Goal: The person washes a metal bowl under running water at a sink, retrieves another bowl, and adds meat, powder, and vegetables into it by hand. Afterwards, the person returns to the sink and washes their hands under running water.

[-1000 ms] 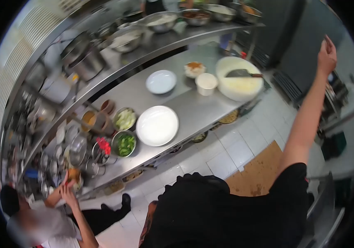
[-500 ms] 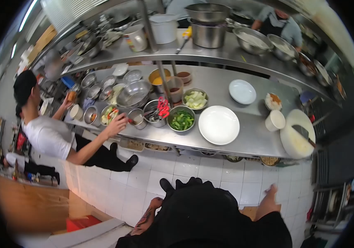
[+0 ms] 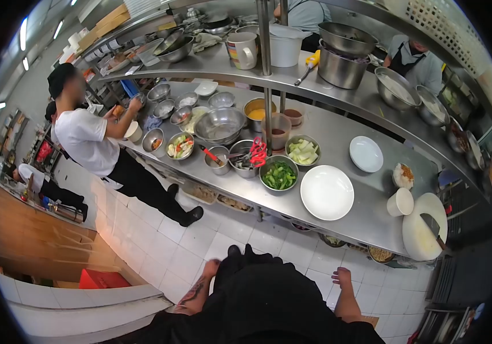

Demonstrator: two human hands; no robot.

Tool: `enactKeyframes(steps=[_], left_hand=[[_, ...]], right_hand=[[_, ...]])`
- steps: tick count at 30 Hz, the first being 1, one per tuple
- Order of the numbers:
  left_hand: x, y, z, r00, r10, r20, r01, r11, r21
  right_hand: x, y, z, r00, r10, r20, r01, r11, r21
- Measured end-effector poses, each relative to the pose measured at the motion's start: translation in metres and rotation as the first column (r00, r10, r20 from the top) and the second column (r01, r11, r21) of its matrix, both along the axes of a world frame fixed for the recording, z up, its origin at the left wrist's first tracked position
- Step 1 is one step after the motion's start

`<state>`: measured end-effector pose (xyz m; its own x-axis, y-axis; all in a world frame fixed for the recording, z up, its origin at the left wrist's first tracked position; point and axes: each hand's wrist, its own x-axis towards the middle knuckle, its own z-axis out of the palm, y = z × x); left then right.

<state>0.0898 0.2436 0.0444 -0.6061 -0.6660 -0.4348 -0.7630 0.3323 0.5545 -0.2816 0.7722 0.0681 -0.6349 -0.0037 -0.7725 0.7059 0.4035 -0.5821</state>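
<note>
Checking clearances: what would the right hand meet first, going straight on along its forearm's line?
Probably the long, silvery steel counter, at its front edge; depth is unclear, so the right hand could pass beneath.

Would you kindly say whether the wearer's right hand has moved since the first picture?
Yes: judged against the steel counter, the right hand has come in from beyond its right end to in front of its long near edge.
</note>
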Motion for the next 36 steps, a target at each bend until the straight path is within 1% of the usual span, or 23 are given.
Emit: enactKeyframes(steps=[2, 4, 5, 6, 7, 8, 12, 15, 16, 18, 19, 20, 21, 22, 23, 25, 29, 31, 32, 33, 34, 35, 36], left_hand=[[-0.055, -0.035, 0.055, 0.956, 0.172, -0.237, -0.167, 0.985, 0.041], [-0.115, -0.079, 0.125, 0.832, 0.249, -0.496, -0.263, 0.964, 0.044], [-0.144, -0.106, 0.163, 0.698, 0.191, -0.690, -0.207, 0.976, 0.062], [-0.169, -0.141, 0.186, 0.729, 0.249, -0.637, -0.203, 0.968, 0.145], [-0.202, -0.160, 0.233, 0.569, 0.171, -0.804, -0.132, 0.984, 0.116], [-0.228, -0.183, 0.279, 0.642, 0.205, -0.739, -0.152, 0.979, 0.139], [-0.351, -0.327, 0.323, 0.522, 0.138, -0.841, -0.082, 0.990, 0.111], [-0.448, -0.450, 0.288, 0.731, -0.040, -0.681, -0.128, 0.973, -0.194], [-0.472, -0.485, 0.272, 0.735, -0.054, -0.676, -0.101, 0.977, -0.188], [-0.519, -0.540, 0.246, 0.960, -0.239, -0.145, 0.093, 0.763, -0.640], [-0.535, -0.554, 0.233, 0.953, -0.264, -0.150, 0.113, 0.765, -0.634], [-0.542, -0.562, 0.218, 0.941, -0.279, -0.191, 0.045, 0.663, -0.747], [-0.549, -0.567, 0.204, 0.926, -0.298, -0.232, -0.033, 0.549, -0.835], [-0.559, -0.572, 0.192, 0.932, -0.287, -0.221, -0.043, 0.517, -0.855], [-0.569, -0.579, 0.182, 0.948, -0.272, -0.165, 0.004, 0.528, -0.849], [-0.579, -0.585, 0.167, 0.965, -0.256, -0.052, 0.096, 0.534, -0.840], [-0.596, -0.608, 0.147, 0.950, -0.296, 0.100, 0.240, 0.484, -0.842], [-0.603, -0.623, 0.143, 0.928, -0.326, 0.180, 0.315, 0.433, -0.844], [-0.608, -0.629, 0.141, 0.909, -0.348, 0.229, 0.362, 0.388, -0.847], [-0.614, -0.639, 0.135, 0.885, -0.370, 0.284, 0.411, 0.329, -0.851], [-0.618, -0.648, 0.134, 0.854, -0.394, 0.339, 0.455, 0.251, -0.854], [-0.619, -0.660, 0.131, 0.822, -0.408, 0.398, 0.488, 0.143, -0.861], [-0.614, -0.662, 0.128, 0.855, -0.448, 0.261, 0.309, 0.037, -0.950]], right_hand=[[-0.011, 0.000, 0.002, 1.000, 0.016, -0.012, -0.016, 0.999, 0.036], [-0.019, -0.007, 0.004, 0.999, 0.031, -0.032, -0.029, 0.997, 0.072], [-0.016, -0.011, 0.006, 1.000, 0.018, -0.025, -0.016, 0.998, 0.063], [-0.012, -0.013, 0.006, 1.000, 0.003, -0.016, -0.002, 0.998, 0.057], [-0.005, -0.019, 0.002, 1.000, -0.006, -0.010, 0.006, 0.998, 0.055], [0.004, -0.023, -0.001, 1.000, -0.019, -0.008, 0.020, 0.998, 0.059], [0.065, -0.044, 0.006, 0.992, -0.090, 0.091, 0.084, 0.994, 0.070], [0.125, -0.063, 0.013, 0.987, -0.113, 0.114, 0.101, 0.989, 0.110], [0.146, -0.075, 0.034, 0.977, -0.163, 0.137, 0.138, 0.975, 0.174], [0.187, -0.091, 0.051, 0.933, -0.309, 0.186, 0.277, 0.944, 0.178], [0.212, -0.097, 0.057, 0.921, -0.349, 0.172, 0.318, 0.930, 0.184], [0.240, -0.100, 0.059, 0.907, -0.389, 0.158, 0.359, 0.914, 0.191], [0.263, -0.091, 0.056, 0.817, -0.494, 0.296, 0.487, 0.867, 0.102], [0.287, -0.080, 0.052, 0.705, -0.562, 0.433, 0.612, 0.790, 0.029], [0.317, -0.076, 0.046, 0.692, -0.583, 0.425, 0.629, 0.777, 0.042], [0.363, -0.079, 0.044, 0.815, -0.449, 0.366, 0.406, 0.894, 0.192], [0.394, -0.102, 0.069, 0.805, -0.410, 0.429, 0.317, 0.908, 0.273], [0.396, -0.099, 0.073, 0.546, -0.574, 0.611, 0.750, 0.660, -0.051], [0.409, -0.083, 0.033, 0.893, -0.381, 0.240, 0.429, 0.882, -0.196], [0.407, -0.110, 0.038, 0.979, -0.078, -0.188, 0.050, 0.987, -0.150], [0.406, -0.122, 0.053, 0.938, -0.346, 0.007, 0.344, 0.936, 0.071], [0.391, -0.144, 0.077, 0.953, -0.293, -0.077, 0.302, 0.940, 0.157], [0.394, -0.145, 0.063, 0.930, -0.359, -0.080, 0.367, 0.921, 0.132]])
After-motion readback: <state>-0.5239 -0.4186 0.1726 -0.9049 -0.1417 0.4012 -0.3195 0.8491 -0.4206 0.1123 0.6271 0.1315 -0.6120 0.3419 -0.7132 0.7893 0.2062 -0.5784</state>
